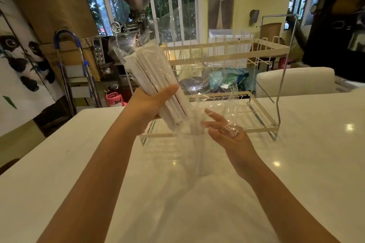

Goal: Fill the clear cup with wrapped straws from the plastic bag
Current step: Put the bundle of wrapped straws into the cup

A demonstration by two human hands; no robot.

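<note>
My left hand (pixel 150 104) grips a clear plastic bag (pixel 197 61) packed with white wrapped straws (pixel 152 71), tilted with its lower end over the cup. The clear cup (pixel 197 156) stands upright on the white table (pixel 296 163) below the bag's mouth, with a few straws standing inside it. My right hand (pixel 227 132) is held palm up just right of the cup's rim, fingers spread, with loose film of the bag draped over the fingers. Bag film blurs the cup's top edge.
A cream two-tier wire dish rack (pixel 262 49) stands on the table right behind the cup. A white chair back (pixel 296 81) rises beyond the table at right. Machines, boxes and a folding ladder (pixel 79 69) fill the room at left.
</note>
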